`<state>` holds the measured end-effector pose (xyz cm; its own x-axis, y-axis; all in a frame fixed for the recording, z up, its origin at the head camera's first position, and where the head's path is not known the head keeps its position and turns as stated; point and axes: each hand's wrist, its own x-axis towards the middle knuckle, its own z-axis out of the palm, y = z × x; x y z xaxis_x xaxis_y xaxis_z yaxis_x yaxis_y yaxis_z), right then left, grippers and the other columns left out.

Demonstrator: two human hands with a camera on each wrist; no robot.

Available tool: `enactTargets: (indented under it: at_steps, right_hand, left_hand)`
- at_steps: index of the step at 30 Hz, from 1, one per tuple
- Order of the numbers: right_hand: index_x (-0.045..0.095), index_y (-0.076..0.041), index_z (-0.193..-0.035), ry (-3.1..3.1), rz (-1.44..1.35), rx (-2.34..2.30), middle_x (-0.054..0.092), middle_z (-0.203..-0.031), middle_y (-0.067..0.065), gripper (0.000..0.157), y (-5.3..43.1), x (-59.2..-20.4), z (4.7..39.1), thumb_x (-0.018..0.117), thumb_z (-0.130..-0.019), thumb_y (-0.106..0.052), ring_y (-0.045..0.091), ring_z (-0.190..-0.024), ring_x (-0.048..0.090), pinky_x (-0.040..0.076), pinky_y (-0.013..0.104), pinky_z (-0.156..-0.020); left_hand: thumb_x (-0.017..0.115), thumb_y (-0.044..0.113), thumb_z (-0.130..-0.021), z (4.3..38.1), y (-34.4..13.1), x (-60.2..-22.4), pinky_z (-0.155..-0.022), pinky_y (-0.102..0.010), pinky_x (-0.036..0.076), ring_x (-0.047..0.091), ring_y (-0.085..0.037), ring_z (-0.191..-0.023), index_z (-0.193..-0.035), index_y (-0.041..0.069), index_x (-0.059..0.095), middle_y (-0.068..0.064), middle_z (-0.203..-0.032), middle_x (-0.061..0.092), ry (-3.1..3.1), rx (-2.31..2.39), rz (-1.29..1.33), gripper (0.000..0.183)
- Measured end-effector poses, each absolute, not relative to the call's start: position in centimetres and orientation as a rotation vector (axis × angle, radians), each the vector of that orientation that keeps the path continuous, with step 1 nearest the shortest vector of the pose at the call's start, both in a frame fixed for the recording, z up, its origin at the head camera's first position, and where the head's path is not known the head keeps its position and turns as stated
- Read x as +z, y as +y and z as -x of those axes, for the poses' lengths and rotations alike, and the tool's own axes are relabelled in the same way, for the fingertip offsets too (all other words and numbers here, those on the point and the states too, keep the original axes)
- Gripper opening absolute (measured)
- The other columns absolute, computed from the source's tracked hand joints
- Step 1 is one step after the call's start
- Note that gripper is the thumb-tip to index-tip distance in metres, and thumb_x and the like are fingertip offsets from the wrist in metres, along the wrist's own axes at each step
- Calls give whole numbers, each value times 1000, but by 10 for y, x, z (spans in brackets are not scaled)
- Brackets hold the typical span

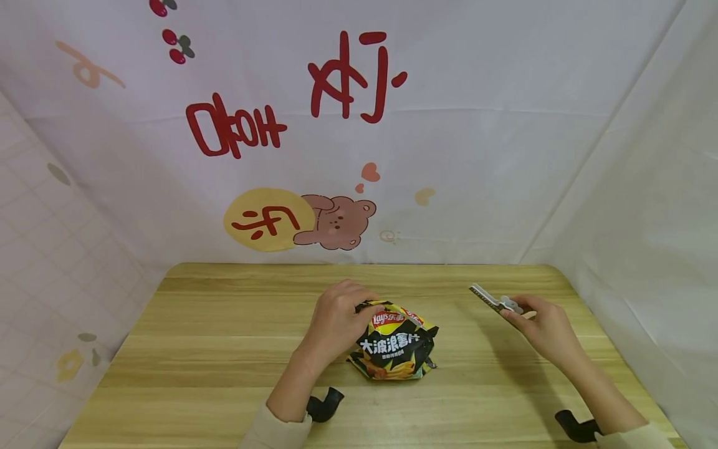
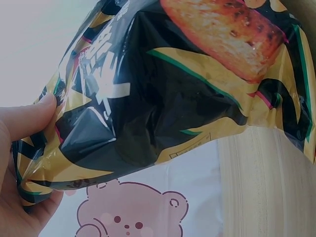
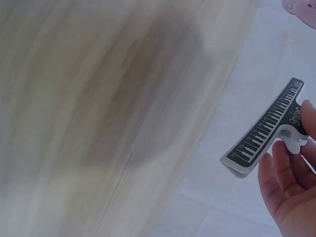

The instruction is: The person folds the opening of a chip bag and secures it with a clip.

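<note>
A black and yellow bag of Lay's potato chips (image 1: 395,343) is at the middle of the table. My left hand (image 1: 342,318) pinches it by its upper left edge; in the left wrist view the thumb lies on the front of the chip bag (image 2: 148,98) and fingers are behind it. Off to the right, my right hand (image 1: 541,324) holds a clip (image 1: 493,300) above the table. The right wrist view shows this clip (image 3: 266,129) with a piano-key pattern along its long jaw, its handle between thumb and fingers.
The wooden table (image 1: 224,324) meets a white printed curtain (image 1: 477,156) at the back and sides. A black curved piece (image 1: 325,405) shows beside the left forearm, and another black piece (image 1: 576,427) beside the right one.
</note>
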<state>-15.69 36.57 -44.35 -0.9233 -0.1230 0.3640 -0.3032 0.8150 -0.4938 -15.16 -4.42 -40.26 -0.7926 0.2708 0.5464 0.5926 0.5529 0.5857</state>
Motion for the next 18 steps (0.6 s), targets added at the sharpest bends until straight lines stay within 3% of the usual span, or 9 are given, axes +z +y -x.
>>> enactTargets:
  at_steps: [5,10,18]
  right_hand:
    - [74,4,-112,-2574,-308,890,73,-96,14,28,353,-439,150,84,-86,0,0,-70,68,53,18,-55]
    - [76,0,-114,-2535,-226,988,72,-99,13,28,340,-435,143,85,-87,-4,-9,-80,66,56,17,-59]
    - [77,-6,-110,-2476,-278,1018,74,-96,8,31,325,-432,137,87,-82,3,-5,-79,66,55,16,-60]
  left_hand:
    - [88,15,-86,151,-45,-401,-79,-33,58,68,-12,-92,-95,14,83,4,-93,77,-2406,-1122,698,11]
    - [89,15,-86,152,-45,-401,-79,-33,58,68,-12,-91,-95,14,83,4,-92,77,-2405,-1115,700,11]
    - [89,15,-86,152,-45,-401,-78,-32,57,67,-10,-90,-94,15,82,5,-91,77,-2404,-1110,704,10]
